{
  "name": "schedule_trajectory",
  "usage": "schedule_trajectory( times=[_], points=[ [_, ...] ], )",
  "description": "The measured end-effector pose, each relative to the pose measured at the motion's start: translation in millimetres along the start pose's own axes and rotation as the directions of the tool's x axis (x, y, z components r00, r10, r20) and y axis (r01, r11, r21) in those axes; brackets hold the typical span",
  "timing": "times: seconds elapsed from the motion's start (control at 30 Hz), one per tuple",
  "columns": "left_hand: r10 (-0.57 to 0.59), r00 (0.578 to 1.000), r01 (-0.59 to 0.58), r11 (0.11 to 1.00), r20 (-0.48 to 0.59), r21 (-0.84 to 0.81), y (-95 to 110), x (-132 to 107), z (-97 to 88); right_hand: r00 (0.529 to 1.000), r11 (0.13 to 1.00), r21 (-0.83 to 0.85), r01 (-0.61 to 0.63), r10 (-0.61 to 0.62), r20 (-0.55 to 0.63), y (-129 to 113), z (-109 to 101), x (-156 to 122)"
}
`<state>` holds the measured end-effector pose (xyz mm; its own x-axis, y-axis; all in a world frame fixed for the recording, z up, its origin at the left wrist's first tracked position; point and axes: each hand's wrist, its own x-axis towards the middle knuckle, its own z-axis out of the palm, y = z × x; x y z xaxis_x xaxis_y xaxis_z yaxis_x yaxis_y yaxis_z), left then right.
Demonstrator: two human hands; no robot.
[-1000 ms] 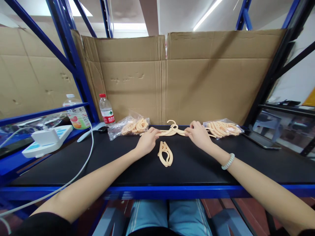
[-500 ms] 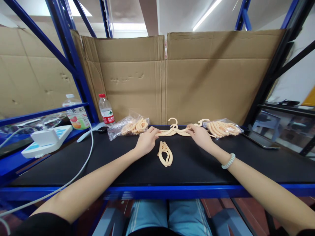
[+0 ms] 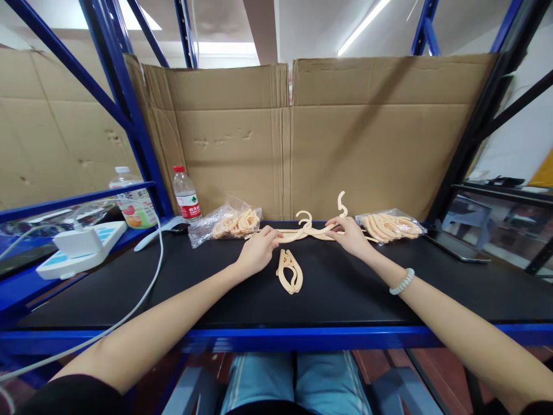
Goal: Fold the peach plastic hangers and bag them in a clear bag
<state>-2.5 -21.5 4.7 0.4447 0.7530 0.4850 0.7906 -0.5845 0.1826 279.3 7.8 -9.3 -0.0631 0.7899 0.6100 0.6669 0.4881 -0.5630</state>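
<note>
The hanger [image 3: 305, 230] lies flat on the counter [image 3: 173, 288], arms spread, just in front of the cardboard wall [image 3: 285, 132] below its centre seam. Our left hand [image 3: 259, 251] pinches the left arm tip and our right hand [image 3: 352, 235] pinches the right arm. We reckon 1 grip per end stops it sliding or twisting. A hook piece [image 3: 341, 204] stands up above the right fingers. 1 folded hanger [image 3: 290, 271] sits further out from the wall, between our wrists, in easy reach. At the wall's foot are the left bag [image 3: 228, 223] and right bag [image 3: 391, 226], both full of hangers, 1 each side of the seam.
</note>
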Motion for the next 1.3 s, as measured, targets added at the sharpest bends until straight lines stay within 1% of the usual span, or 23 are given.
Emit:
schedule_trajectory(
  times=[0.1, 0.2, 0.27, 0.37, 0.57, 0.73, 0.93, 1.03, 1.1, 1.17, 1.23, 1.3],
  points=[
    [0.006, 1.0, -0.006, 1.0, 0.005, 0.0, -1.4, 0.0, 0.8, 1.0, 1.0, 0.027, -0.008, 0.008, 0.009, 2.3, 0.3, 0.8],
    [0.015, 1.0, -0.015, 1.0, -0.005, -0.001, -4.0, 0.3, 1.5, 1.0, 1.0, 0.022, -0.016, 0.017, -0.023, 2.5, 1.0, 0.3],
    [0.021, 1.0, -0.022, 1.0, -0.015, -0.01, -5.9, 0.7, 1.6, 0.998, 0.999, 0.012, -0.04, 0.041, -0.048, 2.0, 1.7, -0.4],
    [0.022, 1.0, -0.022, 0.999, -0.018, -0.025, -7.7, 1.2, 1.7, 0.995, 0.997, 0.021, -0.078, 0.079, -0.055, 1.9, 2.4, -1.0],
    [0.019, 1.0, -0.019, 0.999, -0.004, -0.025, -6.4, 1.1, 1.8, 0.999, 0.998, -0.057, -0.009, 0.007, -0.035, 1.2, -0.9, -1.2],
    [0.007, 1.0, -0.007, 1.0, -0.002, -0.021, -7.2, 1.4, 2.0, 0.998, 0.993, -0.095, 0.062, -0.064, -0.021, -8.0, -2.0, -3.9],
    [0.017, 1.0, -0.017, 0.999, -0.009, -0.033, -9.0, 1.9, 3.1, 1.0, 1.0, -0.001, 0.017, -0.017, -0.022, -13.1, -1.7, -5.1],
    [0.025, 0.999, -0.026, 0.999, -0.024, -0.045, -9.4, 1.8, 4.3, 0.999, 0.999, 0.019, 0.035, -0.034, -0.013, -12.1, -1.7, -5.0],
    [0.027, 0.999, -0.03, 0.997, -0.042, -0.077, -10.0, 2.3, 5.3, 0.998, 0.998, 0.004, 0.069, -0.069, 0.007, -11.5, -1.2, -5.0],
    [0.024, 0.997, -0.034, 0.988, -0.067, -0.152, -10.5, 3.5, 6.0, 0.995, 0.996, -0.008, 0.094, -0.094, 0.031, -11.3, -0.4, -5.1],
    [-0.005, 0.996, -0.021, 0.959, -0.092, -0.284, -10.5, 5.5, 5.8, 0.994, 0.995, -0.001, 0.097, -0.097, 0.046, -11.5, 0.2, -5.0],
    [-0.089, 0.993, 0.043, 0.882, -0.075, -0.47, -9.8, 7.6, 4.5, 0.994, 0.995, 0.025, 0.094, -0.095, 0.047, -12.1, 0.6, -4.6]
  ],
)
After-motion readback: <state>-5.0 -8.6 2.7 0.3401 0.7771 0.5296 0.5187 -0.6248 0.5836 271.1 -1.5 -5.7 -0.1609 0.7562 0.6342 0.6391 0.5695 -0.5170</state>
